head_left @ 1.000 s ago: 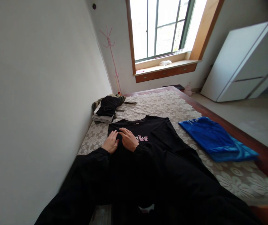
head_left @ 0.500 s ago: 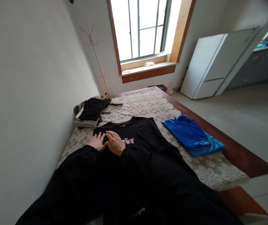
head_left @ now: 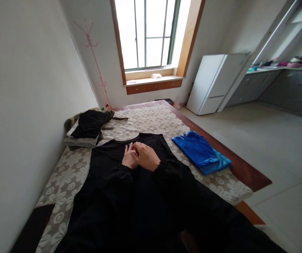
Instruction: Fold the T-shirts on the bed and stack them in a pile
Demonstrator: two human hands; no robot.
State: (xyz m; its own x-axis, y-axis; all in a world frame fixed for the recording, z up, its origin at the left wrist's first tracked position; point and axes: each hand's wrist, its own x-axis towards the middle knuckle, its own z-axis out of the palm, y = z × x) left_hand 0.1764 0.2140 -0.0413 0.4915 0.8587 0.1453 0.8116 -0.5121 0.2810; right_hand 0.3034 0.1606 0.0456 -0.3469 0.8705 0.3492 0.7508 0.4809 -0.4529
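Floral bed cover (head_left: 153, 120), 1, along a pale wall (head_left: 29, 88). Black shirt (head_left: 105, 156), 1: spread on it, neckline (head_left: 128, 141) toward the window (head_left: 154, 35). Left hand (head_left: 129, 158), 1: fingers extended over the shirt, nothing visibly held. Right hand (head_left: 147, 155), 1: fingers bent, overlapping the left; whether it pinches cloth, cannot tell. Handling note: flat palms and light pressure would likely suit; 2 overlapped hands could bunch the fabric. Adjacent: blue folded cloth (head_left: 197, 151), 1, to the shirt's right; clothes pile (head_left: 90, 124), 1, with 2 straps (head_left: 120, 118), beyond its left shoulder. Obstruction: black sleeves (head_left: 166, 175) hide much shirt.
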